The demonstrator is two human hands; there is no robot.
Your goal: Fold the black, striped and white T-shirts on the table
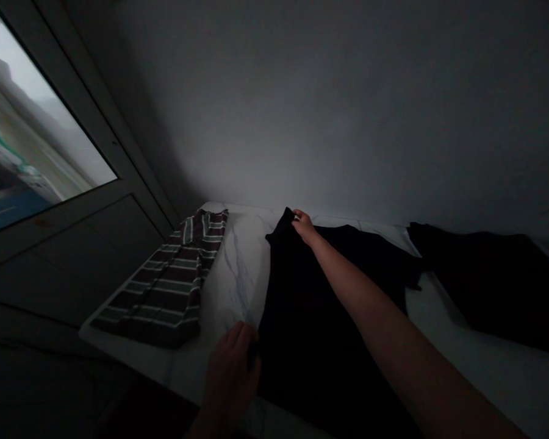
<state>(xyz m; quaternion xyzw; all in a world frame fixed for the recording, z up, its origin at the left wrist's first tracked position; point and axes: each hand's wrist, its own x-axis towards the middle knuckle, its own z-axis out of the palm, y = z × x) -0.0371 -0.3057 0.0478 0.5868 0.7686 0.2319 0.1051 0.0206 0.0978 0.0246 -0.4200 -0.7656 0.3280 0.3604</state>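
Observation:
A black short-sleeved shirt [320,317] lies spread on the white marbled table [242,262]. At its upper left, my right hand [304,227] pinches the black cloth near the sleeve, with the forearm stretching across the shirt. My left hand [233,366] is closed on the shirt's left edge, lower down near the front of the table. The picture is dark, so folds in the black cloth are hard to make out.
A striped shirt [165,280], folded narrow, lies at the table's left end. Another black garment [498,280] is at the right, touching or near the shirt's right sleeve. Behind the table stands a grey wall [324,110]; a door with a glass pane [32,116] is at the left.

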